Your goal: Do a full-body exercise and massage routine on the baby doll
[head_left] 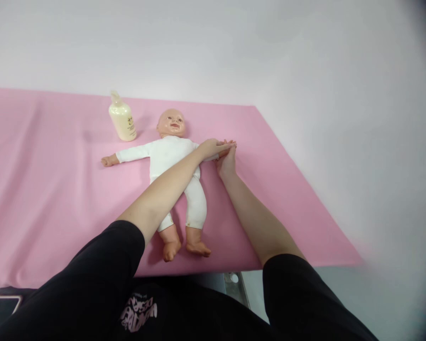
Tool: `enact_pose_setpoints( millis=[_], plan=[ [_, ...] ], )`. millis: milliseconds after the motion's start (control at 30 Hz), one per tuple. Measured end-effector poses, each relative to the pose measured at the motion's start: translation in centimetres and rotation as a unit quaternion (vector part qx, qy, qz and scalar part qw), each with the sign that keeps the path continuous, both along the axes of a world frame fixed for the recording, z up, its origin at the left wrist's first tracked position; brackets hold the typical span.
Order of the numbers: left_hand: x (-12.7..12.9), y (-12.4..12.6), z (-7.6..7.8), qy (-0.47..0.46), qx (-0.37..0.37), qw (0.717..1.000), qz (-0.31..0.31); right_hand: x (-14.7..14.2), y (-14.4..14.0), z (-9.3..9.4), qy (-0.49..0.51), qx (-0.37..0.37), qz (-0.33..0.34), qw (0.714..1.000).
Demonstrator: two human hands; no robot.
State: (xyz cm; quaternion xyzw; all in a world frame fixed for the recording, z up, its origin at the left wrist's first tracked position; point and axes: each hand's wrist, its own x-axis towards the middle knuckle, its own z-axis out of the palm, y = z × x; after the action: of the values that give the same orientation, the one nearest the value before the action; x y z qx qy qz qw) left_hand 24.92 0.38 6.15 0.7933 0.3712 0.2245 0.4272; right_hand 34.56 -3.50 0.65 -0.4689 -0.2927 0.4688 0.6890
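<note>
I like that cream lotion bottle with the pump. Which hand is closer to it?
Left. The left hand lies across the doll's arm, closer to the cream plastic pump bottle; the right hand sits just beyond.

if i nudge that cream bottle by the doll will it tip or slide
The bottle stands upright on loose pink cloth, so it would likely tip rather than slide. Its pump top suggests top-heaviness. It looks like plastic, so probably not fragile.

Baby doll, bald, white onesie w/ bare hands and feet, flat on its back on pink cloth, arms spread, legs toward viewer (slightly apart). One arm hidden under two hands meeting at its wrist.
</note>
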Motion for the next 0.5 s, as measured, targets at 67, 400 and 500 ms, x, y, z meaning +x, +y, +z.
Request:
enact_pose_setpoints(
  millis=[67,400,500],
  plan=[
    [0.06,0.06,-0.04,0.005,0.009,1.000,0.004,-0.14,-0.11,0.13,0.007,0.004,0.000,1.000],
    [0.20,-0.06,0.44,0.029,0.002,0.999,0.025,-0.28,0.10,0.39,0.037,-0.015,-0.006,0.999],
    [0.19,-0.01,0.43,0.029,0.004,0.999,0.025,-0.25,0.11,0.39,0.034,-0.019,0.003,0.999]
  ],
)
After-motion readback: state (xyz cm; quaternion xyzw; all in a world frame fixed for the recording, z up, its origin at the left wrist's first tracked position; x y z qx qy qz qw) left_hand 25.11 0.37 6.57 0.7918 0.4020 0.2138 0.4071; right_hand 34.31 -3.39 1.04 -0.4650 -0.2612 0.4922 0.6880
